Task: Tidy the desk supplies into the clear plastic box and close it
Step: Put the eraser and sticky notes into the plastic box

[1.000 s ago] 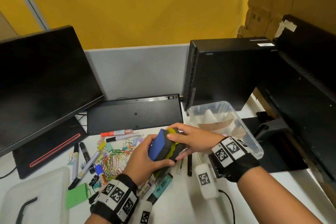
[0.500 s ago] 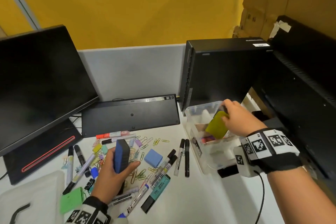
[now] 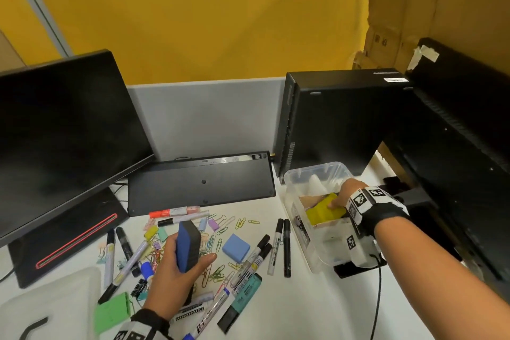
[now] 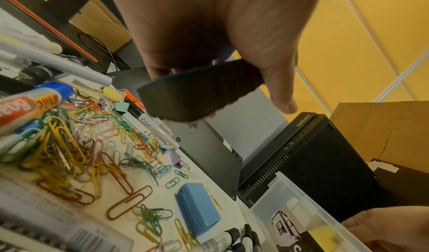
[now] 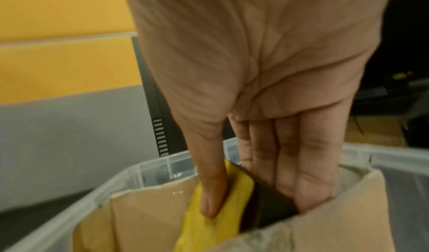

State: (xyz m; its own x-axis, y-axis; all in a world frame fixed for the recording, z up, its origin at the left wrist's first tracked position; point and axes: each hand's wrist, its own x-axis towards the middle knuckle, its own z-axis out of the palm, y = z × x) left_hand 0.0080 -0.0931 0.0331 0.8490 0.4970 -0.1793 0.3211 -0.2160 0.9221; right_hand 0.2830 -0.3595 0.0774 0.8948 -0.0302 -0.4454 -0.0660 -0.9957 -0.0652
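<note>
Sitting on the left is a big dark monitor, with a black PC tower at the back right and a flipped-over black keyboard lying between them on the white desk. Next down in size is the clear plastic box, right in front of the tower, lid off, with brown cardboard dividers inside. The white lid sits at the near left corner of the desk, well apart from the box. Right hand is down inside the box, thumb and fingers pinching a yellow eraser with a black pad on its back, tucked against the cardboard. Left hand is up over the mess, fingers wrapped round a blue whiteboard eraser held on end, black felt side facing right. Below and around it there's a scatter of markers, a teal highlighter, a green sticky-note block, a small blue block lying flat, some pastel binder clips, and a heap of coloured paper clips all over the middle of the desk.
</note>
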